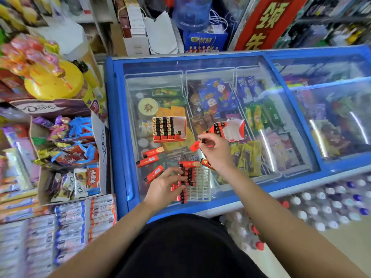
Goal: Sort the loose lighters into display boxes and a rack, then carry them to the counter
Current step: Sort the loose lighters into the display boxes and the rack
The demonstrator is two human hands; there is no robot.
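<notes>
Right grip pinches one red lighter. Left grip rests on the lighter rows in the white rack; can't tell if it's clamping any. Loose lighters just left of it. Orange box beyond, tilted box behind right grip.

An orange display box stands nearly full of upright red lighters. A red-and-white box lies tilted to its right, holding a few. A white rack has its left rows filled. Loose lighters lie flat between box and rack, one lighter lifted above them
</notes>
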